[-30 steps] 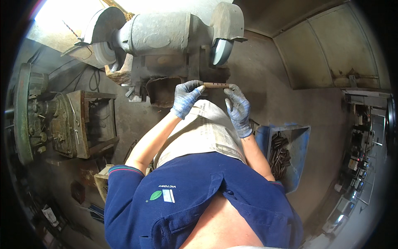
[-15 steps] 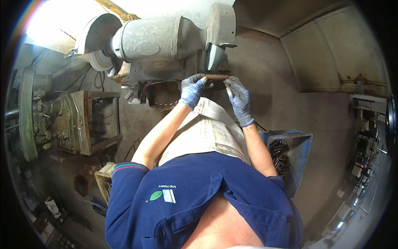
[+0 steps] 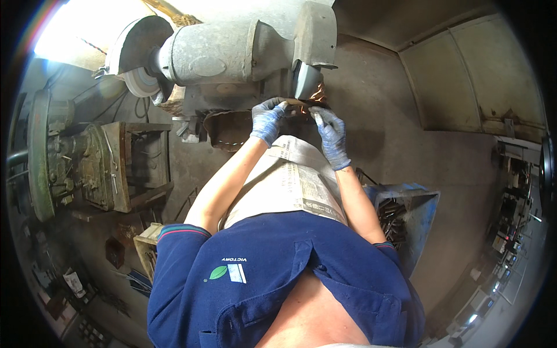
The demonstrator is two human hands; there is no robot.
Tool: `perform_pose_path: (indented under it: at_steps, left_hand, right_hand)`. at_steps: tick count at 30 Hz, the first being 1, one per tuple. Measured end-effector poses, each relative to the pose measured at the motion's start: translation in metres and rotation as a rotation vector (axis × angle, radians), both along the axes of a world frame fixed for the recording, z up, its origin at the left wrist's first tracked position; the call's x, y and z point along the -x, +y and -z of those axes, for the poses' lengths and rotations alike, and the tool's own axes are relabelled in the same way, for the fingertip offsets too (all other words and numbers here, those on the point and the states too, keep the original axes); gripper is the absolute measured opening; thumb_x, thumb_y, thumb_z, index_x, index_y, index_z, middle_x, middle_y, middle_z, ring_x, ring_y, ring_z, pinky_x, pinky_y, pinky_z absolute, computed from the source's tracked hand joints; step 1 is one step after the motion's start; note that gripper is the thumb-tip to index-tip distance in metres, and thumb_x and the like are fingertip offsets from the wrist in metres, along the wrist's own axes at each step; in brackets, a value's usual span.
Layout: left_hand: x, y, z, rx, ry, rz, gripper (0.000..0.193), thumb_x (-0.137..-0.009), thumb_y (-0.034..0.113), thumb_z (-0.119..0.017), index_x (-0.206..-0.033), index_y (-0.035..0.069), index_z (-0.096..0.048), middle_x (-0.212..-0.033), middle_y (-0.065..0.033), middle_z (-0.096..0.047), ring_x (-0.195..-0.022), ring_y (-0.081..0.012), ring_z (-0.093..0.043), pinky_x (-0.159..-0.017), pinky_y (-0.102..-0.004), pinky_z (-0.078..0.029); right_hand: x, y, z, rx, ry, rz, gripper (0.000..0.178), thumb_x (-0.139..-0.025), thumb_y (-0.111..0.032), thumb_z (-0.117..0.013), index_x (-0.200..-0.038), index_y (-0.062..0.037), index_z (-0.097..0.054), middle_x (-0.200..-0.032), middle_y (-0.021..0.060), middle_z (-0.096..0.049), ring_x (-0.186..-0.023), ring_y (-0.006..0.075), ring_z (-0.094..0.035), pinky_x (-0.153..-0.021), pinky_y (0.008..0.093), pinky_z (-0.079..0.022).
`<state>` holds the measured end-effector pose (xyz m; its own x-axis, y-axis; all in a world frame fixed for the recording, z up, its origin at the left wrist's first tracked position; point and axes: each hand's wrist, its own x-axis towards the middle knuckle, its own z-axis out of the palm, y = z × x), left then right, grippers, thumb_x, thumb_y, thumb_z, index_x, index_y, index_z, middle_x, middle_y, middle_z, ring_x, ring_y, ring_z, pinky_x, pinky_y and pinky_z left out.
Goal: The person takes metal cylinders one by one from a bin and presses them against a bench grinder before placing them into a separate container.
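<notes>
A narrow brownish metal strip (image 3: 297, 102) spans the gap between my two gloved hands. My left hand (image 3: 267, 123), in a blue-and-grey work glove, pinches its left end. The right end is in the closed fingers of my right hand (image 3: 331, 134), gloved the same way. Just beyond the strip is the right grinding wheel (image 3: 307, 81) of a grey bench grinder (image 3: 212, 53). Orange sparks (image 3: 318, 93) fly beside the wheel's lower edge, where the strip meets it. Exactly where they touch is hard to see.
A second, pale wheel (image 3: 141, 83) sits at the grinder's left end. Below the grinder is a dark, ragged-edged container (image 3: 214, 130). A blue bin (image 3: 425, 223) of dark metal pieces stands at my right. At left are a greenish machine (image 3: 87, 165) and a yellowish box (image 3: 143, 246).
Both hands have shifted slightly up and left, bringing the metal strip against the right wheel. Sparks now show there; none showed earlier. Both hands keep their grip.
</notes>
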<state>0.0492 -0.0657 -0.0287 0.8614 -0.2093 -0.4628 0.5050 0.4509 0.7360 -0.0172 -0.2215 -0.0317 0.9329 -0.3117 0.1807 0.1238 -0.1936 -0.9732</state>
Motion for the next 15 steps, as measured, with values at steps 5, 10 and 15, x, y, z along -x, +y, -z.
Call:
perform_pose_path:
  at_steps: [5,10,15]
  left_hand:
    - [-0.009,0.023,0.001,-0.023,0.020,-0.029,0.007,-0.086,0.001,-0.057,-0.090,-0.002,-0.062,-0.077,-0.0097,-0.065,-0.062,-0.0172,-0.064,-0.055,-0.0280,-0.055]
    - [-0.011,0.020,0.012,-0.062,-0.028,0.011,0.007,-0.086,0.001,-0.057,-0.090,-0.002,-0.062,-0.076,-0.0096,-0.065,-0.062,-0.0168,-0.063,-0.056,-0.0284,-0.055]
    - [-0.007,-0.012,0.014,-0.043,-0.053,0.023,0.008,-0.084,0.002,-0.061,-0.087,-0.004,-0.065,-0.077,-0.0084,-0.066,-0.062,-0.0139,-0.062,-0.058,-0.0248,-0.052]
  right_hand:
    - [-0.006,0.019,0.008,-0.145,0.105,-0.097,0.020,-0.090,-0.006,-0.054,-0.105,0.0027,-0.063,-0.104,0.0102,-0.064,-0.096,0.0164,-0.059,-0.089,0.0287,-0.047]
    - [-0.008,0.020,0.018,-0.175,0.033,0.002,0.012,-0.084,-0.006,-0.063,-0.093,0.0003,-0.068,-0.090,0.0073,-0.068,-0.084,0.0134,-0.063,-0.077,0.0260,-0.048]
    - [0.004,-0.016,0.019,-0.121,0.146,-0.004,0.019,-0.089,-0.009,-0.057,-0.100,0.0028,-0.065,-0.096,0.0098,-0.067,-0.089,0.0143,-0.061,-0.084,0.0277,-0.048]
